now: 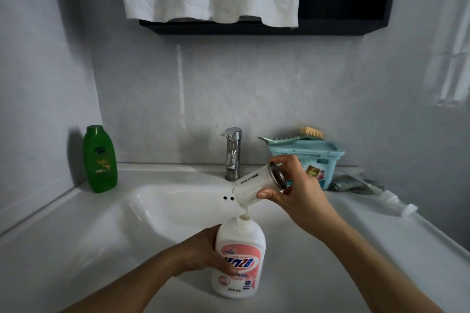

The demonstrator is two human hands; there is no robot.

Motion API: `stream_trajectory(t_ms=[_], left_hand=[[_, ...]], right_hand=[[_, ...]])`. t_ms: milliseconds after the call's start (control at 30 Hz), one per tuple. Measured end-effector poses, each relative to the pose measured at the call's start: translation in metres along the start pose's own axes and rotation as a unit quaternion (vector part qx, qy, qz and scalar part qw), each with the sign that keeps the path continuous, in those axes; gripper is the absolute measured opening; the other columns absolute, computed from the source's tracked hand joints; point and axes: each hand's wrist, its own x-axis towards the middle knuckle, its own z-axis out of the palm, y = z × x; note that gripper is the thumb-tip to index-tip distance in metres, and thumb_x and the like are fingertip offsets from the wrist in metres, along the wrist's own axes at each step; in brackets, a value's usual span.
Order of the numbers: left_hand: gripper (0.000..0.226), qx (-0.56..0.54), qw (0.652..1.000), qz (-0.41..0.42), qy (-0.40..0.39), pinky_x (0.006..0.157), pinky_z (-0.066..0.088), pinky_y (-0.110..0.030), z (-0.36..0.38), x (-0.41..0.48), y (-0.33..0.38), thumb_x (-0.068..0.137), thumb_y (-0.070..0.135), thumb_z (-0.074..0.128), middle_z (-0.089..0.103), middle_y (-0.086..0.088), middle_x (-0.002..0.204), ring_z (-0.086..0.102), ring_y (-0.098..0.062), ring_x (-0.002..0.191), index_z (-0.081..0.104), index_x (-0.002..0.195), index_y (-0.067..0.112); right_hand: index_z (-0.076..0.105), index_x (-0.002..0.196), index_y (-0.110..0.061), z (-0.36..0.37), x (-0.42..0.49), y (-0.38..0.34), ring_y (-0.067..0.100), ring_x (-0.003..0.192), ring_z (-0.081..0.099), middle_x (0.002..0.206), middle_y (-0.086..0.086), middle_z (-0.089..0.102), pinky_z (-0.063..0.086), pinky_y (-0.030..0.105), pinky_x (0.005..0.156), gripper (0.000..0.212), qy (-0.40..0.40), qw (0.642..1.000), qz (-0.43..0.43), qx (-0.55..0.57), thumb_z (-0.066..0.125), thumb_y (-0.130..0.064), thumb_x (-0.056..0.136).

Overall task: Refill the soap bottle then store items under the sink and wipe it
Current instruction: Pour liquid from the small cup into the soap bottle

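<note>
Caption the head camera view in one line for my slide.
Right hand tilts a clear cylindrical bottle, pouring white liquid into the white pink-labelled soap bottle gripped by the left hand.

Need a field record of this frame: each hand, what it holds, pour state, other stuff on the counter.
left hand: grips soap bottle, upright, neck open, at front of sink
right hand: holds clear container, tilted mouth-down over the bottle neck
pour: thin white stream running into the neck
counter left: green bottle, upright
back centre: faucet
counter right: teal box with brush on top; grey cloth; white pump head, lying down
</note>
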Motion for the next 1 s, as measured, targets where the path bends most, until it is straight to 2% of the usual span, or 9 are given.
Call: stream_trajectory(t_ms=[133,333,467,700,867,1000], left_hand=[[0.067,-0.002,1.0,0.001,0.002,0.094,0.053,-0.031,0.0002,0.0001,0.0003,0.067,0.004,0.083,0.071,0.006,0.114,0.066,-0.009,0.106,0.057,0.124,0.028],[0.066,0.001,1.0,-0.005,0.005,0.088,0.054,-0.025,-0.0001,-0.0001,0.0005,0.067,0.004,0.083,0.071,0.007,0.113,0.066,-0.007,0.104,0.057,0.124,0.027],[0.065,0.004,1.0,-0.006,0.01,0.09,0.054,-0.029,0.0003,-0.0005,0.0001,0.066,0.005,0.083,0.071,0.007,0.112,0.066,-0.008,0.105,0.057,0.122,0.026],[0.065,-0.001,1.0,-0.001,0.007,0.087,0.055,-0.025,0.0012,-0.0017,0.0018,0.068,0.004,0.083,0.071,0.006,0.112,0.067,-0.008,0.104,0.057,0.124,0.025],[0.067,0.004,1.0,-0.004,0.007,0.097,0.052,-0.038,0.0008,-0.0011,0.001,0.066,0.008,0.084,0.071,0.006,0.113,0.065,-0.012,0.108,0.057,0.124,0.027],[0.065,0.002,1.0,0.002,0.007,0.097,0.052,-0.038,0.0011,-0.0006,0.0012,0.065,0.006,0.084,0.071,0.005,0.112,0.066,-0.012,0.107,0.058,0.122,0.027]], right_hand=[[0.037,0.113,-0.028,-0.001,-0.0001,-0.001,-0.019,0.083,0.044,0.1,-0.022,0.045,0.036,-0.005,0.068,0.061,-0.004,1.0,0.003,0.0,0.065,-0.051,0.064],[0.034,0.108,-0.034,-0.0013,-0.0001,-0.0029,-0.02,0.08,0.048,0.093,-0.033,0.042,0.036,-0.004,0.066,0.058,-0.002,1.0,0.008,0.002,0.066,-0.052,0.064],[0.035,0.108,-0.032,-0.0015,-0.0002,-0.0034,-0.021,0.08,0.049,0.092,-0.032,0.043,0.036,-0.003,0.065,0.057,-0.001,1.0,0.009,0.008,0.066,-0.051,0.064],[0.039,0.113,-0.025,-0.0014,-0.0007,-0.0027,-0.019,0.082,0.046,0.098,-0.02,0.047,0.036,-0.004,0.067,0.06,0.005,1.0,0.0,0.005,0.065,-0.05,0.065],[0.042,0.118,-0.018,-0.0021,-0.0012,-0.0023,-0.016,0.081,0.047,0.102,-0.014,0.049,0.037,-0.004,0.067,0.065,0.005,1.0,-0.003,0.006,0.065,-0.049,0.065],[0.041,0.115,-0.023,-0.0014,-0.0007,-0.0018,-0.014,0.081,0.048,0.101,-0.016,0.05,0.036,-0.003,0.066,0.064,0.007,1.0,0.002,0.006,0.065,-0.052,0.064]])
